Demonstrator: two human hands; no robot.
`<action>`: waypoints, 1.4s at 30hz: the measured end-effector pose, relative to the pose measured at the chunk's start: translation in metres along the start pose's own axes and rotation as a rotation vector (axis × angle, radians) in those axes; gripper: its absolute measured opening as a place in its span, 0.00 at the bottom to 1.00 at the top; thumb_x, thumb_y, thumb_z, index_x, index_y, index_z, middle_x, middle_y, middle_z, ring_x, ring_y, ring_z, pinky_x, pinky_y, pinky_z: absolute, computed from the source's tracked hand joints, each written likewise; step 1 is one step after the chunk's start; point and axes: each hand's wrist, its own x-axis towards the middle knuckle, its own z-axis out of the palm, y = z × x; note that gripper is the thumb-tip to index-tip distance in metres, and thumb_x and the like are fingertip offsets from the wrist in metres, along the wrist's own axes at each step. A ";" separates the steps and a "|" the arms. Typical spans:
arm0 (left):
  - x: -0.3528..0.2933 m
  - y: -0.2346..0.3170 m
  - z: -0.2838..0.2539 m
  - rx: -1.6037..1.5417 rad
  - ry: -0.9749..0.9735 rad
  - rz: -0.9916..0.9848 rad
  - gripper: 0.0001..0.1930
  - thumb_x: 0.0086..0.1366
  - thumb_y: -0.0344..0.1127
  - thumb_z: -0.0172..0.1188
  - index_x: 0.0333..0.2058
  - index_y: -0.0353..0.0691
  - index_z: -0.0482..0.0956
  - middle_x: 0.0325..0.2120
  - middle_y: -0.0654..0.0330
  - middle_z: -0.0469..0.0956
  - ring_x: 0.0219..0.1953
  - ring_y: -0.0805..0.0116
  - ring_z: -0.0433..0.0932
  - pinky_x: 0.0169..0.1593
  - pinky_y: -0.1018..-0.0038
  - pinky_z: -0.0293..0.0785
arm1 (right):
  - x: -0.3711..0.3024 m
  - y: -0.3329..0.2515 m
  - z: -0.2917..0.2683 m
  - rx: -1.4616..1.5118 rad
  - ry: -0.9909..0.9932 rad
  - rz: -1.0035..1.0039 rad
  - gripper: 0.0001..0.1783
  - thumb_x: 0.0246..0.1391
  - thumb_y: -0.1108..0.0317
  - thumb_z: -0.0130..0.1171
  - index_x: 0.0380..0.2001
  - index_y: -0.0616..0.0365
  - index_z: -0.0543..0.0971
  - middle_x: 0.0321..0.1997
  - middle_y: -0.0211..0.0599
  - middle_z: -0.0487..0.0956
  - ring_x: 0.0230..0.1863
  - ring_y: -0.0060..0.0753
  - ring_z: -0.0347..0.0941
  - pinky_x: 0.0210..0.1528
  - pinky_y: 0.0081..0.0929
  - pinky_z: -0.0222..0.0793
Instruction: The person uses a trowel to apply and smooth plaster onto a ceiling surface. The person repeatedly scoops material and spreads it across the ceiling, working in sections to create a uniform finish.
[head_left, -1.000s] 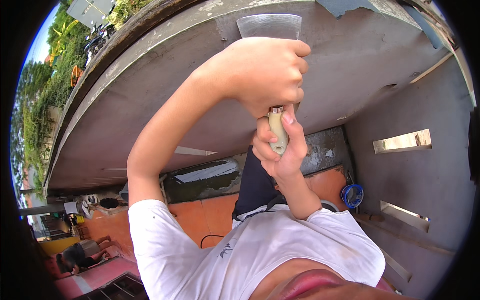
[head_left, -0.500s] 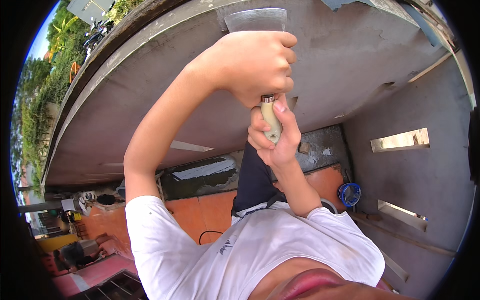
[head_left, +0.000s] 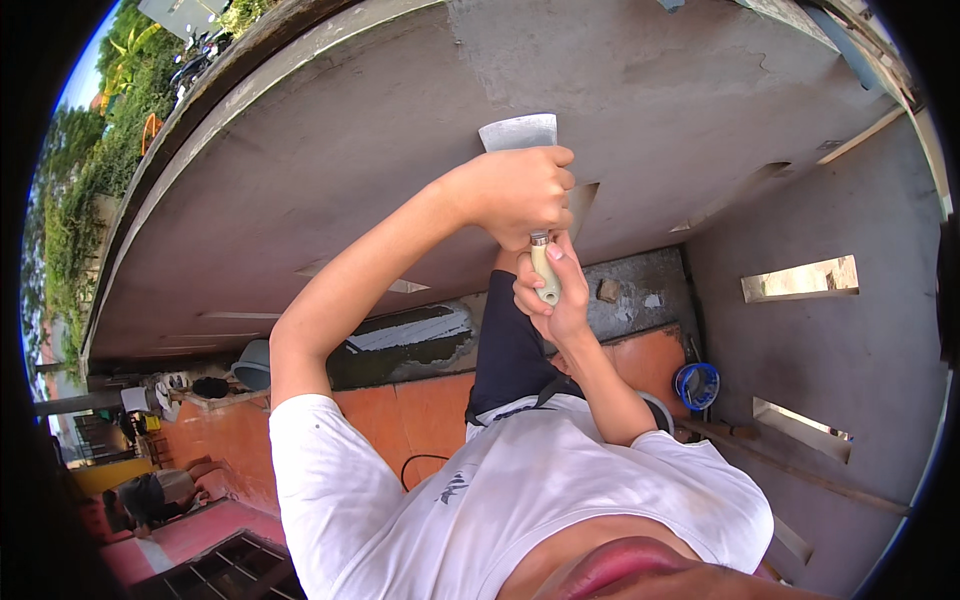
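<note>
A wide-bladed putty knife (head_left: 518,133) with a metal blade and a cream handle lies against the grey plastered wall (head_left: 400,150) in front of me. My left hand (head_left: 520,196) is closed over the lower part of the blade and the neck, hiding both. Below it, my right hand (head_left: 560,290) wraps the handle, with the thumb along its side and the handle's holed end showing. The blade's broad edge points up and away from me. Whether it touches the wall I cannot tell for certain.
At right stands another grey wall with slot openings (head_left: 800,279). Below are a blue-rimmed bucket (head_left: 696,386), a small block (head_left: 607,290), and orange floor (head_left: 420,415). A grey basin (head_left: 252,365) sits lower left, with another person (head_left: 150,497) farther off. Greenery shows beyond the wall's top edge.
Both hands have drawn the putty knife down along the wall, closer to my body. My left elbow has moved slightly right and down. Both grips look the same.
</note>
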 end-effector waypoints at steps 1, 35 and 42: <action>0.002 0.002 -0.005 0.008 -0.021 0.000 0.05 0.35 0.39 0.63 0.15 0.48 0.78 0.13 0.69 0.73 0.24 0.69 0.71 0.38 0.73 0.65 | -0.004 -0.002 0.004 0.023 -0.010 -0.006 0.14 0.68 0.57 0.41 0.53 0.45 0.61 0.21 0.27 0.62 0.09 0.13 0.47 0.12 0.14 0.40; 0.131 0.316 0.354 -0.992 0.102 -0.191 0.17 0.52 0.42 0.67 0.40 0.43 0.79 0.39 0.55 0.80 0.50 0.55 0.75 0.60 0.58 0.64 | -0.298 0.062 -0.215 0.579 0.871 0.384 0.07 0.63 0.63 0.46 0.32 0.53 0.67 0.24 0.28 0.67 0.13 0.15 0.56 0.14 0.18 0.47; 0.094 0.294 0.338 -1.041 0.229 -0.381 0.16 0.48 0.40 0.70 0.35 0.43 0.77 0.36 0.58 0.79 0.46 0.54 0.75 0.58 0.61 0.64 | -0.269 0.073 -0.194 0.607 0.695 0.296 0.06 0.61 0.64 0.50 0.33 0.53 0.68 0.25 0.27 0.67 0.15 0.12 0.57 0.16 0.17 0.47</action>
